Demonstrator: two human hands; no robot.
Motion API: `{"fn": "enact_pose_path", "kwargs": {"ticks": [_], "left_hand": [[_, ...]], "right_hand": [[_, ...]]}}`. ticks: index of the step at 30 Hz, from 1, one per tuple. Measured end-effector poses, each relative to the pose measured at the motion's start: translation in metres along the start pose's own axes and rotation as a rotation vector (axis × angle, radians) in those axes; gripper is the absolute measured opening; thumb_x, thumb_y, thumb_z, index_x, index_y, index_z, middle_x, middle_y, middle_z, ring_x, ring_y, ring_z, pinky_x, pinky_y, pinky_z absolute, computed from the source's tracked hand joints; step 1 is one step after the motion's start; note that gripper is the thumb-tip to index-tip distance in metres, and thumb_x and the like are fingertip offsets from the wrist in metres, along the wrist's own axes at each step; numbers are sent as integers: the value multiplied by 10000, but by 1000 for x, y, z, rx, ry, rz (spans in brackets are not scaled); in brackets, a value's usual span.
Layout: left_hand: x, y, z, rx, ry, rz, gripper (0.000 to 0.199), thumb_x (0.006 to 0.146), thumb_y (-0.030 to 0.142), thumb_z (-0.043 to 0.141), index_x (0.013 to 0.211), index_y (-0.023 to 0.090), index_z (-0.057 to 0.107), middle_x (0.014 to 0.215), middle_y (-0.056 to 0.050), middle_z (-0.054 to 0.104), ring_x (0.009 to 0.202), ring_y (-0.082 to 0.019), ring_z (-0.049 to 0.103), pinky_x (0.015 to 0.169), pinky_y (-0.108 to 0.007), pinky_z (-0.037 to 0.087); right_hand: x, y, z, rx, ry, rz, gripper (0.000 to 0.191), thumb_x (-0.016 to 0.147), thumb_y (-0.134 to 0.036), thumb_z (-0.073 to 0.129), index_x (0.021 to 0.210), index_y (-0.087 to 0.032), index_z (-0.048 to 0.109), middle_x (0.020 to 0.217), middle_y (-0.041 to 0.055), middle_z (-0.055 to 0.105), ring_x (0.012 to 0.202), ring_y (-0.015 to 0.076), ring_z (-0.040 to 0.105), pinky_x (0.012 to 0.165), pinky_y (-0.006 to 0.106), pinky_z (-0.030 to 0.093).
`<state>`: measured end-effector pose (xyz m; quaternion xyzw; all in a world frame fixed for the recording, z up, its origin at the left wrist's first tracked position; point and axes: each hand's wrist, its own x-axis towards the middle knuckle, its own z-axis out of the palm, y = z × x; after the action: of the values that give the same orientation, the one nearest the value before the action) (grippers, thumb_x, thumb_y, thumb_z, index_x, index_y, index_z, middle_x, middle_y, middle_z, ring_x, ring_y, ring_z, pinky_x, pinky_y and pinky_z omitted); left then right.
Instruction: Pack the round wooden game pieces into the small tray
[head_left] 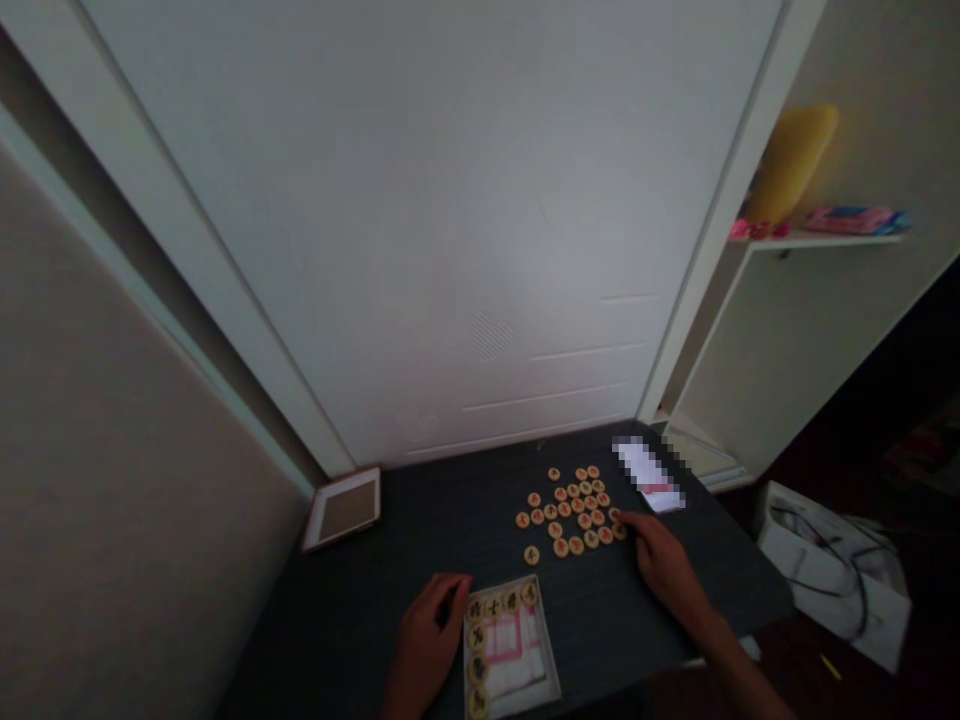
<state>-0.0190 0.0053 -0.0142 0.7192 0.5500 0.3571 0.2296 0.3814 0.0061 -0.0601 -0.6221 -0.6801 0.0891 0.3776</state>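
My right hand (667, 565) reaches across the table, its fingertips closed on a round wooden xiangqi piece (614, 514) at the right side of a loose group. The other pieces (564, 509) in that group lie flat, marked with red or dark characters. In front of me is a shallow white box (553, 668), with pieces lined up along its far side and left side. Its bottom shows pink lines on white. My left hand (429, 640) is at the box's left edge, fingers curled, with the fingertips at the far left corner.
The dark table (360, 610) stands against a white panel (480, 200). A framed item (343, 508) lies at the back left, and a pixelated white object (649, 475) at the back right. On the floor to the right is a white box of cables (840, 570), below a shelf (840, 240).
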Motion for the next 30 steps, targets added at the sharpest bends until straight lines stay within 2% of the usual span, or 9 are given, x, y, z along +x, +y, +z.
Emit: {"fn": "enact_pose_path", "kwargs": {"ticks": [7, 15, 20, 30], "left_hand": [[0, -4, 1, 11, 11, 3, 387, 944, 538, 494, 953, 240, 740, 907, -52, 751, 831, -216, 713, 750, -313, 578], [2, 0, 1, 14, 7, 1, 436, 929, 585, 484, 942, 237, 746, 872, -57, 752, 782, -219, 706, 735, -323, 581], [2, 1, 0, 26, 22, 19, 385, 936, 548, 499, 926, 252, 745, 883, -41, 749, 795, -208, 709, 712, -293, 573], [2, -9, 4, 24, 9, 16, 319, 951, 484, 512, 954, 259, 738, 914, -31, 747, 850, -209, 714, 771, -302, 573]], "right_hand": [[1, 1, 1, 9, 44, 22, 428, 828, -106, 435, 1180, -243, 637, 1152, 65, 708, 1080, 230, 673, 998, 426, 534], [3, 1, 3, 13, 39, -53, 484, 805, -70, 440, 1207, -253, 639, 1223, 63, 672, 1154, 231, 626, 1060, 462, 491], [4, 0, 4, -8, 20, -80, 484, 831, -53, 424, 1215, -244, 647, 1225, 89, 661, 1148, 239, 617, 1046, 472, 499], [3, 2, 4, -22, -2, -70, 514, 823, -36, 418, 1243, -254, 618, 1215, 92, 655, 1152, 253, 611, 1044, 499, 498]]}}
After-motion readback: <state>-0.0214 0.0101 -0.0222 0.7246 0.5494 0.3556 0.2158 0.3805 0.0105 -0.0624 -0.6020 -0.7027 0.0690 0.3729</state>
